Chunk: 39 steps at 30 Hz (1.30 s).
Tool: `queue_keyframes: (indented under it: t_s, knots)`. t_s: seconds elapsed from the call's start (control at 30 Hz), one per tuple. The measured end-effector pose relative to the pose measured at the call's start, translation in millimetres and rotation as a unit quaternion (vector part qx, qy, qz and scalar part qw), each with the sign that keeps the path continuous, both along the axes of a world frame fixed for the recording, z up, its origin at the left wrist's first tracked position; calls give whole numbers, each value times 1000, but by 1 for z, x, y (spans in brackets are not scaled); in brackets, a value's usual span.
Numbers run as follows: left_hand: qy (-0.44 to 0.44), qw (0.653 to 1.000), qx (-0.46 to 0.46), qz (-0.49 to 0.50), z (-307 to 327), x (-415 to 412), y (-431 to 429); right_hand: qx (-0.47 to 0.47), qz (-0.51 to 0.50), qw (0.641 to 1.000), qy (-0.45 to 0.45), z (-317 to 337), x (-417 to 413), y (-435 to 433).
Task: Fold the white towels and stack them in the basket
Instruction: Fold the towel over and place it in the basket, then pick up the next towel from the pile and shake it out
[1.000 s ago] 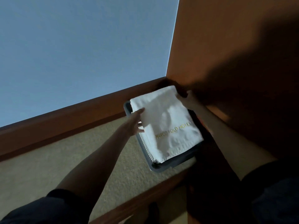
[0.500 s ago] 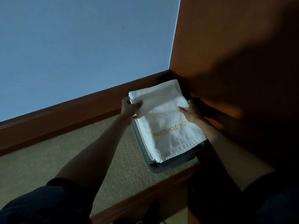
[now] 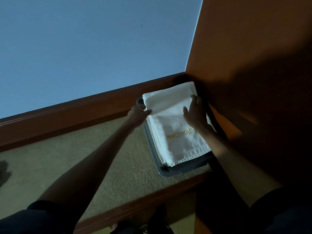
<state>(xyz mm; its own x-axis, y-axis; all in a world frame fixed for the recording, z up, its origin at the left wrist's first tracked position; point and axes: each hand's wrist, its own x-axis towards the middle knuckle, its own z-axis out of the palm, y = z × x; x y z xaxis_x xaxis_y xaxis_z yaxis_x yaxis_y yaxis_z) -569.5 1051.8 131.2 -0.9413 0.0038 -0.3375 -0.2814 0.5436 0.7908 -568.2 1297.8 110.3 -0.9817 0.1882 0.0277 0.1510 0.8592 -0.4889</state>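
A folded white towel point(image 3: 175, 132) with gold lettering lies on top of a stack of white towels in a grey basket point(image 3: 179, 171) on the carpet, tucked into the corner. My left hand point(image 3: 138, 114) pinches the towel's left edge near its far end. My right hand point(image 3: 195, 114) lies spread on top of the towel, fingers straight, pressing it down and covering the end of the lettering. The far part of the towel is folded over as a raised flap point(image 3: 168, 97).
A wooden baseboard point(image 3: 84, 112) runs behind the basket under a pale blue wall. An orange-brown wooden panel point(image 3: 244, 65) stands right against the basket. A wooden ledge point(image 3: 152, 200) crosses the foreground. Beige carpet point(image 3: 76, 157) stretches to the left.
My right hand has moved from the towel's right edge onto its top and spread flat. My left hand still holds the left edge. The towel sits lower on the stack.
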Motion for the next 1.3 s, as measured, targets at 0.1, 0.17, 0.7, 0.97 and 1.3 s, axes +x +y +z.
queue_keyframes:
  t_s: [0.1,0.17,0.7,0.97,1.3]
  knots:
    - [20,998,-42,-48,30,23,-38,-16,85,995,45,25,-2,-49]
    - [31,995,-65,-74,49,39,-71,-55,140,988,37,45,-3,-87]
    - [87,976,-175,97,136,285,-426,-58,502,862,-35,154,127,-512]
    - [44,958,-220,178,132,434,-574,-51,589,804,-72,139,251,-693]
    - [-6,942,-217,257,87,526,-694,66,656,737,-148,108,302,-838]
